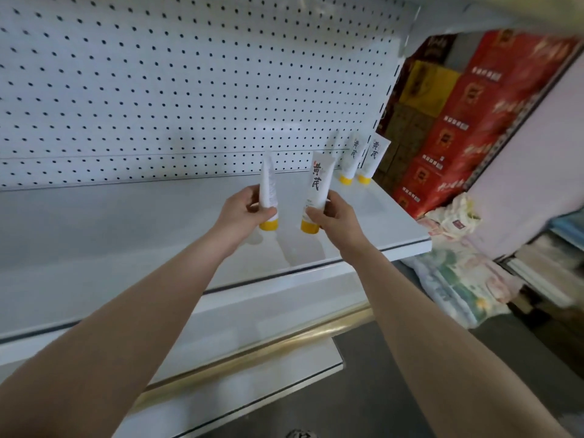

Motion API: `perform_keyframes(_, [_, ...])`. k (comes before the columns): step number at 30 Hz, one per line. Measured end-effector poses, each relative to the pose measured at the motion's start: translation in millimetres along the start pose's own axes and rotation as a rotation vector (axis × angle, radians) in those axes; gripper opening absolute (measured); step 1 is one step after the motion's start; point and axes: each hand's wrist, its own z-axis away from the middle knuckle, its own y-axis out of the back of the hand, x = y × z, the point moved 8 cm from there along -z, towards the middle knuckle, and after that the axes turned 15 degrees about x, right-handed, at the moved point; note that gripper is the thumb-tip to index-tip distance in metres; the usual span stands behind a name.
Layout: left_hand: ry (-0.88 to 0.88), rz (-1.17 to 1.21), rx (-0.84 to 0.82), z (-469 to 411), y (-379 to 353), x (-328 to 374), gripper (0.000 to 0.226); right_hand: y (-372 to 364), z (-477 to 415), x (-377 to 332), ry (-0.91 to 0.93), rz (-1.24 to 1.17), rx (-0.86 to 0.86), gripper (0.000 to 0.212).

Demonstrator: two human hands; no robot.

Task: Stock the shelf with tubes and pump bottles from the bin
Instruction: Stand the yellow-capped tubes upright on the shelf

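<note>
Two bare forearms reach out over the white shelf. Left hand grasping a white tube with yellow cap, cap down, just above the shelf surface. Right hand grasping a second tube, black characters facing out, also cap down. Two more tubes stand on their caps at the shelf's back right, leaning on the pegboard. Red cartons stacked beyond the shelf end.

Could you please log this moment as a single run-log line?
left hand: holds white yellow-capped plastic tube | right hand: holds matching tube | white metal shelf: two tubes standing, far right
</note>
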Motion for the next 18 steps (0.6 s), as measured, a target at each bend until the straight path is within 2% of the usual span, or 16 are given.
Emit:
perform_keyframes(11, [0.033,-0.037,0.019,-55.6,-72.8,-20.5,0.051,40.6,-91.3,35.2,0.01,0.132,0.117,0.036])
perform_keyframes(18, [-0.024,-0.081,0.018,-107.3,-132.9,-33.3,0.057,54.6,-169.8,52.2,0.036,0.214,0.146,0.03])
